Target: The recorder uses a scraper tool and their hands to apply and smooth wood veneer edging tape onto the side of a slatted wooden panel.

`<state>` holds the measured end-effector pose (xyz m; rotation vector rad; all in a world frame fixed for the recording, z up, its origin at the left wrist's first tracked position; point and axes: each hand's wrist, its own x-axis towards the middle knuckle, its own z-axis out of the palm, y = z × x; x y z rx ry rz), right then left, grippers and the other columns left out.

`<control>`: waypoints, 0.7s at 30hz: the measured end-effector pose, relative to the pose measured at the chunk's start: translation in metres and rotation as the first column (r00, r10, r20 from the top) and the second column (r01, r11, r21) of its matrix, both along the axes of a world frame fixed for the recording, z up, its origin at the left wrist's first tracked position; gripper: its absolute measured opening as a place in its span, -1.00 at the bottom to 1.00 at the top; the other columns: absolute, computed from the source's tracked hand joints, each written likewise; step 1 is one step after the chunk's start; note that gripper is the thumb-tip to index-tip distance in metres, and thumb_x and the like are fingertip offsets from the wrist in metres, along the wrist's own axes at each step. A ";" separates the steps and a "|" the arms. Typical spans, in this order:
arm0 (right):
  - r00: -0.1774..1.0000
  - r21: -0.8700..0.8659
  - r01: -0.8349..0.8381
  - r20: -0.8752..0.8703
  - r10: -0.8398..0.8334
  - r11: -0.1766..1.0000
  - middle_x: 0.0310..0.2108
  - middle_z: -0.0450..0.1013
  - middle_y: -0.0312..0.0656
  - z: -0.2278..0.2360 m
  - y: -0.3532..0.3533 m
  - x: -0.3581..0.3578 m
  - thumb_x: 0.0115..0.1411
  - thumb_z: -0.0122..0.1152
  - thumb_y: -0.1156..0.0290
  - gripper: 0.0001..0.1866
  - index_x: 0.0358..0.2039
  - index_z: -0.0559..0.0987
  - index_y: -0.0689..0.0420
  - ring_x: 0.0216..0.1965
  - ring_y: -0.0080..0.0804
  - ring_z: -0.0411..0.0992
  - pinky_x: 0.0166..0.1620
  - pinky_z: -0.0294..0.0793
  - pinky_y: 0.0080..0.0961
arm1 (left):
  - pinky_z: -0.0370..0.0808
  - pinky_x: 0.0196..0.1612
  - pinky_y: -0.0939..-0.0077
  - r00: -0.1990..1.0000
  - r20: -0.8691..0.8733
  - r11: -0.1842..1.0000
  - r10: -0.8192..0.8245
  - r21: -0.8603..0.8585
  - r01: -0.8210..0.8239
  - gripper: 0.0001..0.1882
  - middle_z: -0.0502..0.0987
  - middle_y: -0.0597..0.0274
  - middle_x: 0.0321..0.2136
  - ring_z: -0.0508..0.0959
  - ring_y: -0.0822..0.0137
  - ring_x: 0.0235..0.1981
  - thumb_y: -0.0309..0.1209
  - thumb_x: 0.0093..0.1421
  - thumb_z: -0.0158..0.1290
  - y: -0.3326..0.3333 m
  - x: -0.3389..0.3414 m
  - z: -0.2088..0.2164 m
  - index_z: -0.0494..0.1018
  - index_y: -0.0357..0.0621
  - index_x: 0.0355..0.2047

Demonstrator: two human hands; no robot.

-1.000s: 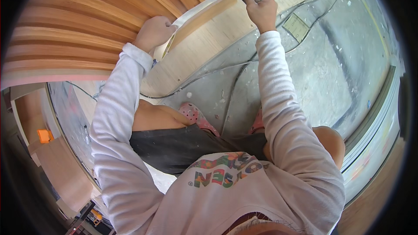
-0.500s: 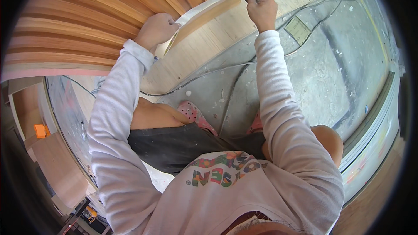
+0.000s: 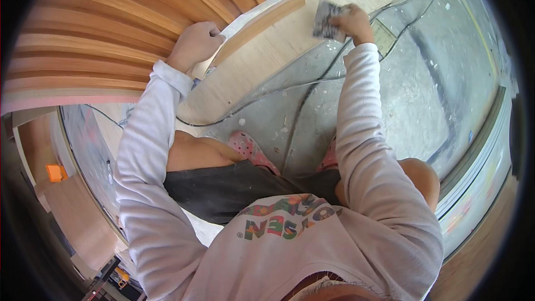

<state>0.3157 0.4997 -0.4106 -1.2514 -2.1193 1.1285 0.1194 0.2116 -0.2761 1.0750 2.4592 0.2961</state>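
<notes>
My right hand (image 3: 355, 23) grips a putty knife (image 3: 329, 20) with a broad, grey-smeared blade, slightly blurred, over the pale boards right of the slatted wood panel (image 3: 128, 28). The knife is apart from the panel. My left hand (image 3: 196, 45) rests with curled fingers on the panel's near edge, where a white strip (image 3: 253, 15) runs along the rim. What the left fingers close on is hidden. Beneath that hand a pale, loose-looking piece (image 3: 202, 68) shows at the edge.
Dark cables (image 3: 304, 103) snake over the paint-spotted grey floor (image 3: 412, 106). A flat yellowish square (image 3: 383, 38) lies beyond my right wrist. My feet in pink clogs (image 3: 253, 150) are below. At the left stand wooden boards (image 3: 78, 217) and an orange object (image 3: 56, 173).
My right hand has drawn the putty knife away from the panel's far corner, right and toward me, turning the blade. My left hand has shifted slightly along the edge.
</notes>
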 end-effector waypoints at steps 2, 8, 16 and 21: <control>0.990 0.155 -0.052 0.140 0.030 0.987 -0.44 0.52 -0.05 -0.013 -0.024 -0.007 -0.24 0.38 0.20 -0.51 -0.29 0.53 0.21 -0.34 -0.15 0.49 -0.23 0.44 -0.35 | 0.43 -0.33 0.40 0.999 -0.032 1.000 -0.003 -0.005 0.003 -0.73 0.54 0.01 -0.50 0.54 0.19 -0.46 -0.29 0.02 0.06 -0.007 -0.003 0.002 0.50 -0.28 -0.39; 0.957 0.126 -0.017 -0.287 0.053 0.992 -0.37 0.51 -0.08 0.004 -0.054 -0.072 -0.08 0.30 0.23 -0.71 -0.46 0.59 0.20 -0.36 -0.31 0.50 -0.25 0.45 -0.45 | 0.43 -0.30 0.34 1.000 0.025 1.000 0.011 0.000 -0.011 -0.77 0.54 -0.01 -0.47 0.52 0.09 -0.41 -0.33 0.00 0.06 -0.003 0.002 0.004 0.49 -0.27 -0.43; 0.976 0.403 -0.016 -0.191 0.101 0.915 -0.40 0.47 0.04 -0.007 -0.041 -0.090 0.04 0.11 0.30 -0.78 -0.42 0.57 0.18 -0.32 -0.03 0.43 -0.21 0.40 -0.22 | 0.43 -0.30 0.34 1.000 0.006 1.000 0.007 -0.011 -0.007 -0.76 0.54 -0.02 -0.46 0.52 0.08 -0.40 -0.32 0.01 0.06 -0.004 0.005 0.009 0.50 -0.25 -0.41; 0.961 0.323 -0.030 -0.252 0.117 0.946 -0.49 0.48 -0.05 -0.006 -0.039 -0.085 0.08 0.15 0.28 -0.77 -0.40 0.55 0.21 -0.45 -0.17 0.45 -0.32 0.42 -0.37 | 0.42 -0.29 0.33 0.991 0.103 0.996 0.090 -0.006 -0.090 -0.77 0.54 -0.02 -0.46 0.52 0.06 -0.39 -0.32 0.01 0.05 -0.012 -0.005 0.006 0.50 -0.24 -0.41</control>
